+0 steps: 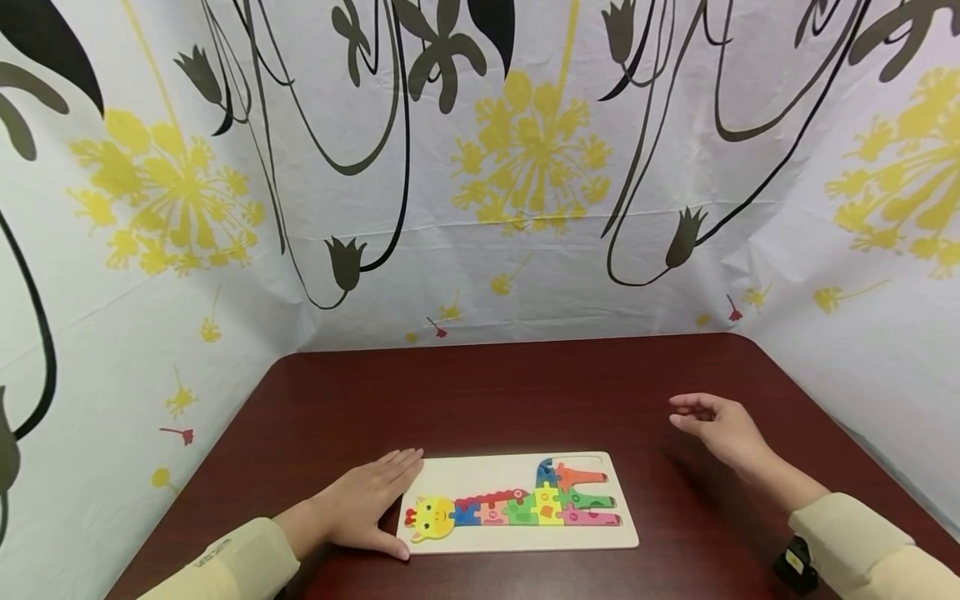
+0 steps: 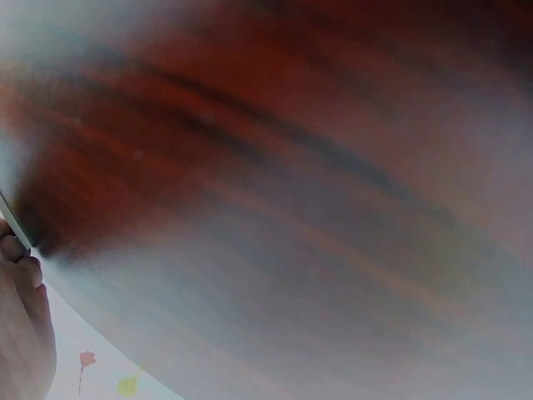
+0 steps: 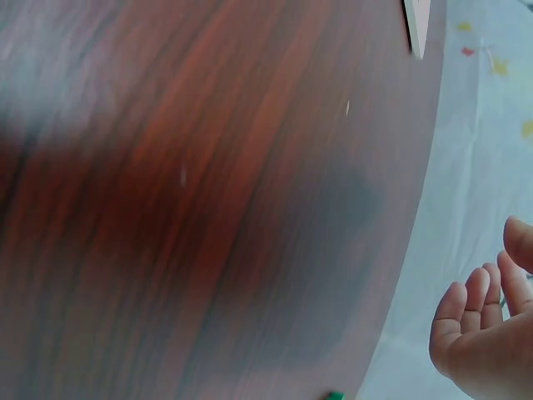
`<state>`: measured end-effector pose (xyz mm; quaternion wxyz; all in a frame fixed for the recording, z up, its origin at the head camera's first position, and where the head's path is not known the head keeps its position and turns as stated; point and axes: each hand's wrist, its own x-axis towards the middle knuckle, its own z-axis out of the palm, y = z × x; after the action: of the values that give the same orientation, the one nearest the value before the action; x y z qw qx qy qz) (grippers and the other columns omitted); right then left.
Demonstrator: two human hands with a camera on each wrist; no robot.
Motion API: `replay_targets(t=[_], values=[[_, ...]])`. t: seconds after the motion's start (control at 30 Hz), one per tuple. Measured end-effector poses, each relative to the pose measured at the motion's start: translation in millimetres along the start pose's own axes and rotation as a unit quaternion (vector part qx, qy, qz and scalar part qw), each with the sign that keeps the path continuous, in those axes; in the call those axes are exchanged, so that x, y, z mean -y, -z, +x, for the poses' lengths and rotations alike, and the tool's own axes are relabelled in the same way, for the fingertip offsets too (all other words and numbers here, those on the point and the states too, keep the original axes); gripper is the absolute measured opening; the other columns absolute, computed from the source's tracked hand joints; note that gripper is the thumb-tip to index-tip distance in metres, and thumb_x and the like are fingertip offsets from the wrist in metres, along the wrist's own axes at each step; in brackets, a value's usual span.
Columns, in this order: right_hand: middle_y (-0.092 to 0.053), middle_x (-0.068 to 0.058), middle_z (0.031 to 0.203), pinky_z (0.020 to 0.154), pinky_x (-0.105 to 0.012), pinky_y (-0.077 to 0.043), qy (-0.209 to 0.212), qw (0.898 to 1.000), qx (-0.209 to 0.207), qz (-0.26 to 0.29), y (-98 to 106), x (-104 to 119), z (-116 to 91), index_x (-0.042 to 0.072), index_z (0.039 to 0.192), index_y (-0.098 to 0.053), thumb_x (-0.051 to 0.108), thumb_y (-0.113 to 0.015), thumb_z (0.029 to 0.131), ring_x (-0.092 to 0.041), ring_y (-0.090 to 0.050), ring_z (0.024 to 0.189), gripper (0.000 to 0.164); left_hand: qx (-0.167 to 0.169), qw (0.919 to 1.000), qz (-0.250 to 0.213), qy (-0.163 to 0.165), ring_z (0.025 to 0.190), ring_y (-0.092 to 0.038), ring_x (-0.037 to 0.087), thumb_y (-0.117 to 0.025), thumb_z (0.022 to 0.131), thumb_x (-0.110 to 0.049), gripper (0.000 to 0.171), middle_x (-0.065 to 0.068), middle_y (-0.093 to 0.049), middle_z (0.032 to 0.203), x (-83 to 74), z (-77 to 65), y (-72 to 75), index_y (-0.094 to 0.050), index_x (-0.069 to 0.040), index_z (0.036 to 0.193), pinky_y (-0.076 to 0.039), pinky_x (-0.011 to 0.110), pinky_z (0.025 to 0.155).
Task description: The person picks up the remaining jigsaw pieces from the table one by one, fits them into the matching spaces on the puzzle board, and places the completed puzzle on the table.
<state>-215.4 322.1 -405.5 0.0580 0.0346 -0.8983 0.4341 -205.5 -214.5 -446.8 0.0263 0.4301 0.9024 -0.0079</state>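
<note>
A wooden giraffe puzzle board (image 1: 480, 467) lies flat on the table, with colourful interlocking pieces in it. The yellow giraffe head (image 1: 433, 518) is at its left end and the legs, among them a pink leg piece (image 1: 592, 517), point right. Above the orange leg piece (image 1: 581, 477) a bare curved outline shows in the board. My left hand (image 1: 372, 502) rests at the board's left end, fingers straight at the far corner and thumb at the near one. My right hand (image 1: 720, 429) hovers right of the board, holding nothing, fingers loosely bent.
The dark red-brown table (image 1: 525, 400) has rounded far corners. A white curtain (image 1: 465, 292) with flower prints hangs behind it and along both sides. A black device (image 1: 797, 567) is at the right sleeve. A small green thing (image 3: 335, 396) shows at the right wrist view's bottom edge.
</note>
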Motion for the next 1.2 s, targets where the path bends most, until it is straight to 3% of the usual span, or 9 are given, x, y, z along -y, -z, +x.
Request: replay_targets(t=[0.3,0.63,0.77,1.0,1.2], values=[[-0.062,-0.018,0.110,0.064,-0.023,-0.051,-0.001,0.999,-0.049,-0.020,18,-16,-2,-0.007,0.127,-0.056,0.028,-0.065,0.095,-0.001,-0.054,0.082,0.048,-0.010,0.9998,0.012,-0.012,0.144,-0.023,0.027,-0.039,0.079,-0.085,0.113,0.014,-0.022,0.158,-0.4,0.3,0.2,-0.024,-0.001,0.153,-0.026,0.044,0.113],[-0.060,-0.021,0.113,0.061,-0.020,-0.048,-0.037,0.995,-0.083,-0.039,33,-39,-5,-0.008,0.130,-0.053,0.033,-0.062,0.096,0.011,-0.047,0.078,0.054,-0.009,0.9999,0.011,-0.009,0.144,-0.023,0.027,-0.039,0.079,-0.085,0.113,0.013,-0.022,0.159,-0.4,-0.4,0.3,-0.023,-0.002,0.153,-0.026,0.044,0.112],[-0.058,-0.023,0.115,0.061,-0.023,-0.048,-0.062,0.993,-0.084,-0.046,38,-47,-7,-0.009,0.132,-0.050,0.035,-0.061,0.096,0.002,-0.049,0.081,0.057,-0.004,1.0000,0.007,-0.004,0.144,-0.022,0.026,-0.039,0.078,-0.085,0.113,0.012,-0.021,0.159,-0.3,-0.3,0.5,-0.023,-0.003,0.154,-0.026,0.044,0.113],[-0.055,-0.027,0.115,0.059,-0.028,-0.048,-0.097,0.989,-0.091,-0.066,47,-58,-7,-0.011,0.132,-0.048,0.034,-0.060,0.096,-0.024,-0.054,0.088,0.059,-0.005,1.0000,0.002,-0.006,0.144,-0.022,0.027,-0.040,0.078,-0.085,0.112,0.013,-0.021,0.159,-1.0,-0.8,1.2,-0.024,-0.002,0.153,-0.026,0.045,0.113],[-0.053,-0.032,0.114,0.062,-0.030,-0.046,-0.126,0.987,-0.074,-0.063,52,-68,-9,-0.016,0.130,-0.046,0.032,-0.061,0.096,-0.037,-0.054,0.095,0.060,-0.005,0.9999,0.005,-0.009,0.144,-0.022,0.027,-0.040,0.079,-0.085,0.112,0.013,-0.021,0.159,-1.1,-0.4,1.4,-0.023,-0.003,0.153,-0.026,0.044,0.113]])
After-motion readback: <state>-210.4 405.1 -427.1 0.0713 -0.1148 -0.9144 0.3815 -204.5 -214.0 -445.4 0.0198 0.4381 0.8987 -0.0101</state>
